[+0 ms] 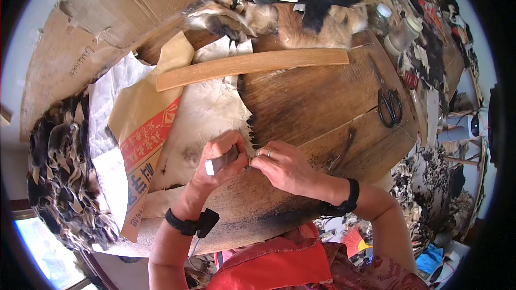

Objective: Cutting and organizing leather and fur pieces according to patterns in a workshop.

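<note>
My left hand (226,153) is closed round a short dark tool (228,156) with a pale, shiny end, over the lower right part of a pale hide (199,118) with a dark, ragged fur edge. My right hand (279,164) is beside it, fingers pinched at the hide's edge; what they grip is too small to make out. Brown paper (128,106) with red and blue print and white paper (107,86) lie at the left. A long wooden strip (252,65) lies across the upper part of the papers and hide.
Black scissors (388,107) lie at the right of the wooden board (306,102). Fur pieces (312,21) are piled at the back, beside jars (403,35). Cardboard (80,32) is at upper left. Heaps of fur scraps (59,161) fill both sides.
</note>
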`<state>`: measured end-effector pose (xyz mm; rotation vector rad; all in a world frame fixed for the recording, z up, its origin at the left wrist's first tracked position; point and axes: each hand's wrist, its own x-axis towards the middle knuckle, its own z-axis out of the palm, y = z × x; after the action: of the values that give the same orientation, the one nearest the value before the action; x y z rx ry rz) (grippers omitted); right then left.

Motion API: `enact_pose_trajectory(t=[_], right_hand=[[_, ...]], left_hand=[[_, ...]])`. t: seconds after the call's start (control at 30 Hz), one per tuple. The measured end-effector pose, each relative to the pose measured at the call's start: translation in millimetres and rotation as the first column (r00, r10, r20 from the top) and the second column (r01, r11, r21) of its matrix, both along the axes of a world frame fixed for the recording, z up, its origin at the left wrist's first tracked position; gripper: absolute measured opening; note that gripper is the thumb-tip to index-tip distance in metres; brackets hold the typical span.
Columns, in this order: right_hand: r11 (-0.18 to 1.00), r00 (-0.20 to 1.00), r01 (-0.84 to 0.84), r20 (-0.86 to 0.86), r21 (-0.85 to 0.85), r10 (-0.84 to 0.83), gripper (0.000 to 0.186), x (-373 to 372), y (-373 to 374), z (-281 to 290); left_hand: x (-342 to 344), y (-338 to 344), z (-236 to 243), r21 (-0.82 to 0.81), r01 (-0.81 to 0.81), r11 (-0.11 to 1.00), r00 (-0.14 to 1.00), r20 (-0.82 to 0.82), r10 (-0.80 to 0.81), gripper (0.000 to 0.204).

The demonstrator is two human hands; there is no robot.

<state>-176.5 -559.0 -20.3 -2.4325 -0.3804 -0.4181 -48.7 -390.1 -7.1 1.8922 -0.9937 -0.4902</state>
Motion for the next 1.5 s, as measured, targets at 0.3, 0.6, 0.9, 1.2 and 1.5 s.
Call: enact_pose_trajectory(t=[0.3, 0.6, 0.9, 1.2, 1.5], right_hand=[[0.981, 0.999, 0.032, -0.002, 0.190, -0.032, 0.023, 4.2, 2.3, 3.1], [0.956, 0.975, -0.054, -0.190, 0.288, 0.112, 0.021, 6.5, -2.7, 18.1], [0.582, 0.693, 0.630, -0.710, 0.514, -0.122, 0.016, 70.4, -36.2, 4.1], [0.538, 0.634, 0.670, -0.771, 0.511, -0.059, 0.015, 83.1, -22.9, 4.3], [0.816, 0.894, 0.443, -0.244, 0.370, -0.375, 0.013, 80.0, -3.7, -29.7]], left_hand=[[17.3, -10.8, 3.9, 0.059, -0.021, 0.998, 0.998, -0.065, 0.025, 0.011], [41.5, -14.5, 6.5, 0.042, 0.135, 0.990, 0.984, 0.113, -0.139, 0.012], [77.9, -31.3, 15.1, 0.077, 0.138, 0.988, 0.990, -0.033, -0.135, 0.011], [96.6, -36.3, 1.2, 0.085, 0.269, 0.959, 0.961, -0.095, -0.261, 0.009], [96.7, -46.7, -2.4, 0.058, 0.226, 0.972, 0.972, -0.077, -0.222, 0.011]])
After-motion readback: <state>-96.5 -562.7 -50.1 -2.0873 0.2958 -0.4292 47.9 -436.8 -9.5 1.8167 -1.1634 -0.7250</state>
